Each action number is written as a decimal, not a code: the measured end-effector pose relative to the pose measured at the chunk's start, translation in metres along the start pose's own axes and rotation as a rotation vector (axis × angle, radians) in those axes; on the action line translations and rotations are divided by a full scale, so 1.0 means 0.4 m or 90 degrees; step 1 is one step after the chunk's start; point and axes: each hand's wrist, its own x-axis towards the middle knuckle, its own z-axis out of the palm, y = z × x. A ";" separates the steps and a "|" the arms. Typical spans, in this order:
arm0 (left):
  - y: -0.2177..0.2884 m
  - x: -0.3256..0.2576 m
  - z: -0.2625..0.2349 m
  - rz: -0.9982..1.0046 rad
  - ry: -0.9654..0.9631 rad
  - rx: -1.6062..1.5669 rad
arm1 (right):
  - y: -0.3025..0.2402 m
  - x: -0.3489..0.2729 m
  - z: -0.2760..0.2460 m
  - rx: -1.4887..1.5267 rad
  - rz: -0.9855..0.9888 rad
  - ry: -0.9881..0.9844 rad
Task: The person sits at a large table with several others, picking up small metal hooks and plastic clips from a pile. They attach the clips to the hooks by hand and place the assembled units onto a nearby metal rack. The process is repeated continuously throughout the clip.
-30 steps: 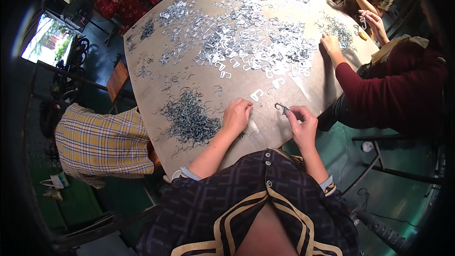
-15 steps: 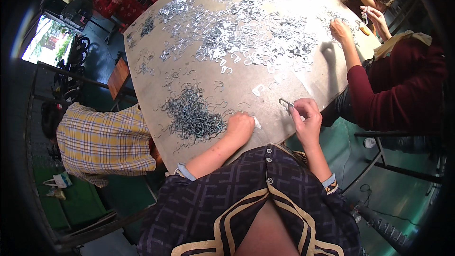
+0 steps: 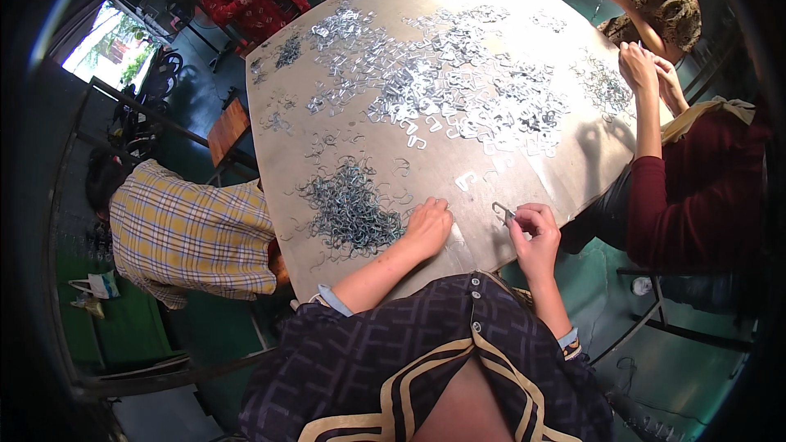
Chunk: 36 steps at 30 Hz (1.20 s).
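Note:
My right hand is raised over the near edge of the table, thumb and fingers pinching a small metal hook whose looped end points up and left. My left hand rests on the tabletop with its fingers curled down; whatever they may hold is hidden. Just left of it lies a heap of thin, dark, curved wire pieces. Beyond both hands, a wide spread of flat silver hook-shaped pieces covers the middle of the table. One loose silver piece lies nearer to me, between my hands.
The brown table has smaller wire heaps near its edges, one at the right. A co-worker in dark red sits close on my right, another in a plaid shirt on my left. More people sit at the far side.
The whole view has shifted slightly, so the table sits lower and farther right. The right-hand co-worker's hand has lifted from the wire heap to join the other. My hands keep nearly the same pose.

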 end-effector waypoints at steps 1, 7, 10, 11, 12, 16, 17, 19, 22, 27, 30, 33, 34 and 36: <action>-0.006 0.003 -0.003 -0.013 0.016 -0.041 | -0.001 0.001 0.003 0.001 -0.004 -0.003; 0.036 0.037 -0.111 -0.149 0.005 -0.387 | -0.010 -0.003 0.013 0.017 -0.009 -0.014; 0.075 0.034 -0.170 -0.221 -0.039 -0.647 | -0.014 -0.004 0.020 0.019 -0.014 -0.023; 0.082 0.028 -0.168 -0.221 -0.039 -0.725 | -0.021 -0.003 0.021 0.014 -0.019 -0.028; 0.090 0.026 -0.170 -0.221 -0.040 -0.802 | -0.026 -0.004 0.021 0.009 -0.025 -0.034; 0.124 0.032 -0.192 -0.025 0.103 -0.590 | -0.030 -0.010 0.024 0.012 -0.027 -0.042; 0.124 0.034 -0.185 -0.011 0.129 -0.551 | -0.032 -0.011 0.025 0.012 -0.029 -0.045; 0.125 0.035 -0.172 0.000 0.173 -0.501 | -0.035 -0.013 0.027 0.012 -0.033 -0.051; 0.132 0.038 -0.159 0.001 0.216 -0.477 | -0.038 -0.013 0.030 0.008 -0.039 -0.058; 0.120 0.022 -0.134 -0.040 0.144 -0.698 | -0.031 -0.003 0.029 0.046 -0.133 -0.098; 0.105 0.005 -0.139 -0.065 0.140 -0.829 | 0.023 0.021 0.035 0.043 -0.108 -0.100; 0.088 -0.004 -0.153 -0.062 0.152 -0.830 | 0.093 0.053 0.081 -0.030 -0.025 -0.116; 0.087 -0.003 -0.158 -0.059 0.151 -0.842 | 0.114 0.066 0.099 -0.065 0.002 -0.122; 0.080 -0.004 -0.155 -0.044 0.168 -0.822 | 0.154 0.092 0.153 -0.134 -0.019 -0.178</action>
